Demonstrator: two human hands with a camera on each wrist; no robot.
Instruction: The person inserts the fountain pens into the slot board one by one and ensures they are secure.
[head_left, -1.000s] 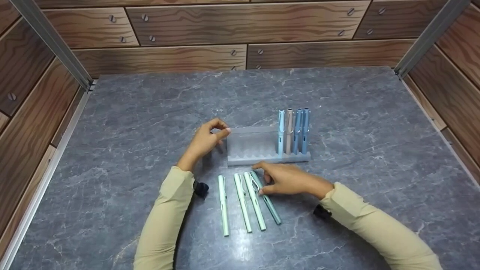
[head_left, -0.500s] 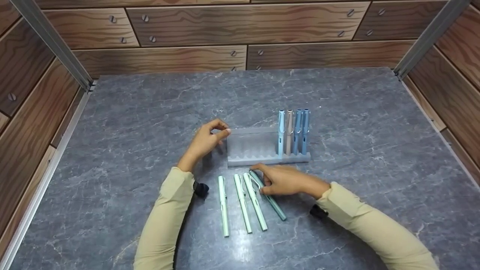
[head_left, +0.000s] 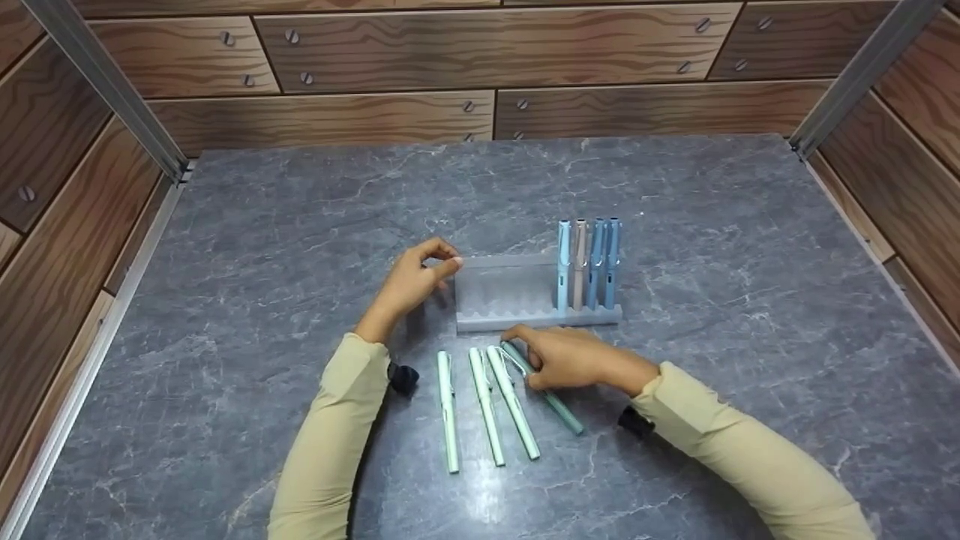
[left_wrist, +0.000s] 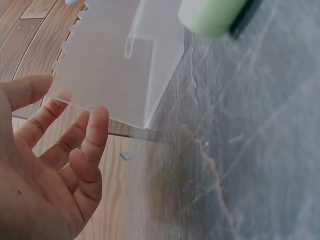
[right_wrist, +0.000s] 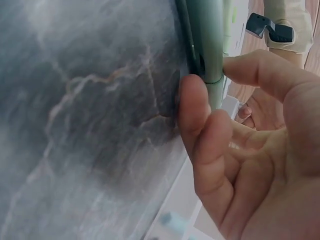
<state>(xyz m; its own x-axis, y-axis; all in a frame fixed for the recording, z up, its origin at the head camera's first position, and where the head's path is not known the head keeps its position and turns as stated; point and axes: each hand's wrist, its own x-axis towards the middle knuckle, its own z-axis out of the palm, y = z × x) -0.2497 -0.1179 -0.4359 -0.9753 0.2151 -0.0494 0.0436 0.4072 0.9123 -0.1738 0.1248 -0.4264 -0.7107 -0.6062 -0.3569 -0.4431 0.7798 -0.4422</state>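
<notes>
A frosted clear pen stand (head_left: 502,289) stands upright mid-table, its notched back edge also visible in the left wrist view. My left hand (head_left: 414,277) pinches the stand's upper left corner between thumb and fingers. In front of the stand lies a dark green pen (head_left: 562,412), slanted. My right hand (head_left: 574,358) grips this pen around its middle; in the right wrist view the thumb and fingers sit on either side of the green barrel (right_wrist: 207,40). Three pale green pens, the left one (head_left: 448,412), the middle one (head_left: 487,409) and the right one (head_left: 514,405), lie to its left.
At the stand's right end several pens stand upright: a light blue pen (head_left: 563,262), a grey-brown pen (head_left: 579,266) and darker blue pens (head_left: 612,262). The marbled grey table (head_left: 322,202) is bordered by wood-patterned walls (head_left: 375,52).
The dark green pen's lower end has swung to the right, away from the pale green pens, as my right hand took hold of it. My left hand has stayed at the stand's corner.
</notes>
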